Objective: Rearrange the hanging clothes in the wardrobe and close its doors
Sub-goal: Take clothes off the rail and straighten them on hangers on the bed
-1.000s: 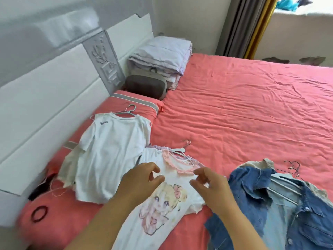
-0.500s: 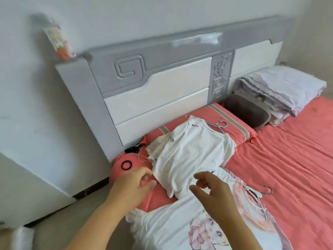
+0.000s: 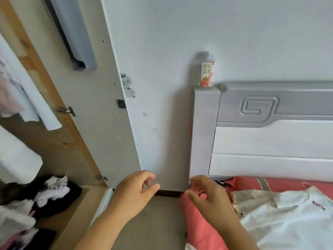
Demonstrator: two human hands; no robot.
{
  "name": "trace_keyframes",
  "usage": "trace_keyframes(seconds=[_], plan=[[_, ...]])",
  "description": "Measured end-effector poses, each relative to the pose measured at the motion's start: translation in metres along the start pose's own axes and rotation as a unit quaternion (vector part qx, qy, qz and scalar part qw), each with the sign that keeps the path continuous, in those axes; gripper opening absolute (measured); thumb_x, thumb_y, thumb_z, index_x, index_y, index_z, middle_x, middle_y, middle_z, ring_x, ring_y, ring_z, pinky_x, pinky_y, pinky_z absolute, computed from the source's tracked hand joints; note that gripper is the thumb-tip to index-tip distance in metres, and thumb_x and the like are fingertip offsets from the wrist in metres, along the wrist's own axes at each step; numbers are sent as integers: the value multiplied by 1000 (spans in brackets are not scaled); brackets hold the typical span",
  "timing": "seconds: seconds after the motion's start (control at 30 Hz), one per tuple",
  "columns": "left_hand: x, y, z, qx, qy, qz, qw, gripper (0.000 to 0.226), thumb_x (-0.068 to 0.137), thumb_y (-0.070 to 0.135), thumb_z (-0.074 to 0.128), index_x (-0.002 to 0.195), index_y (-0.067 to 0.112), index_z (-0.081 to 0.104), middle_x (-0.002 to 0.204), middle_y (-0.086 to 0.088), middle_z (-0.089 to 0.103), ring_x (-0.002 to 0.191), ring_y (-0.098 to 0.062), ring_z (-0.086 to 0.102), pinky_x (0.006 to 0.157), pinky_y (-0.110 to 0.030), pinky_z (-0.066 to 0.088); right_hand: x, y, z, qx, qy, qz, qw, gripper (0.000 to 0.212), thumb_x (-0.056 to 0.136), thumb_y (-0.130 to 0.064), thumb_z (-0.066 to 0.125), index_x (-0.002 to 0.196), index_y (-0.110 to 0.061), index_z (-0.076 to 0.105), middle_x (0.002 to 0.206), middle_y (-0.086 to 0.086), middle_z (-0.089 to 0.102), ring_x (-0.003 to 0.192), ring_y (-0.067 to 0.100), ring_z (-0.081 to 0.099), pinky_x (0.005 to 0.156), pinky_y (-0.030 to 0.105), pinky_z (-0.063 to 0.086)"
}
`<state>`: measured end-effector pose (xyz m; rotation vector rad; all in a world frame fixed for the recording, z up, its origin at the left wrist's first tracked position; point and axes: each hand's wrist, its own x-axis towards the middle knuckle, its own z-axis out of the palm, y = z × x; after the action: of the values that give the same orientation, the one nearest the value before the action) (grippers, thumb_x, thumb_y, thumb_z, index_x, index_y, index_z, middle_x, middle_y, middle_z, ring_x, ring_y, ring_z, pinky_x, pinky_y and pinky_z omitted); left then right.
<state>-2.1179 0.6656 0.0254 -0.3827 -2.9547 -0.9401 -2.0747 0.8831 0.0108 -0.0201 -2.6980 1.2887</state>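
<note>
The wardrobe stands at the left with its door [image 3: 93, 109] swung open against the wall. White and pink clothes [image 3: 16, 91] hang inside at the far left. A heap of black and white clothes [image 3: 52, 193] lies on the wardrobe floor. A white T-shirt [image 3: 288, 219] lies on the bed at the lower right. My left hand [image 3: 135, 193] hovers over the floor between wardrobe and bed, fingers loosely curled, holding nothing. My right hand [image 3: 207, 197] hangs over the pink pillow's edge, fingers loosely curled and empty.
A grey and white headboard [image 3: 270, 134] stands at the right, with a drink bottle [image 3: 208, 73] on its post. The pink pillow [image 3: 201, 222] juts toward the floor strip [image 3: 158, 230] between bed and wardrobe. A white cloth [image 3: 16, 159] hangs at the left edge.
My view has swung left from the bed to the open wardrobe. Both hands have left the clothes on the bed and now hover empty above the gap beside the bed.
</note>
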Motion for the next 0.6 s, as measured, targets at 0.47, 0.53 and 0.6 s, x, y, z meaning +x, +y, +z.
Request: trace_keyframes(seconds=[0.47, 0.53, 0.6], plan=[[110, -143, -135, 18, 115, -117, 986, 28, 87, 47, 58, 113, 36, 56, 94, 19, 57, 83, -2, 56, 75, -19, 50, 209, -131, 135, -5, -101, -159, 982, 25, 85, -40, 64, 107, -40, 54, 92, -23, 57, 90, -5, 54, 71, 4, 40], [117, -159, -162, 31, 137, -139, 980, 30, 87, 50, 56, 115, 39, 54, 97, 22, 57, 85, 0, 56, 76, -17, 51, 234, -161, 152, 4, -120, -190, 975, 25, 85, -39, 65, 108, -37, 56, 92, -20, 59, 89, -4, 54, 71, 5, 40], [122, -171, -190, 37, 167, -156, 973, 32, 87, 50, 55, 116, 39, 53, 98, 24, 56, 87, 1, 56, 76, -15, 50, 255, -194, 168, 8, -135, -225, 965, 26, 85, -39, 64, 109, -36, 55, 95, -19, 59, 91, -2, 54, 71, 4, 40]])
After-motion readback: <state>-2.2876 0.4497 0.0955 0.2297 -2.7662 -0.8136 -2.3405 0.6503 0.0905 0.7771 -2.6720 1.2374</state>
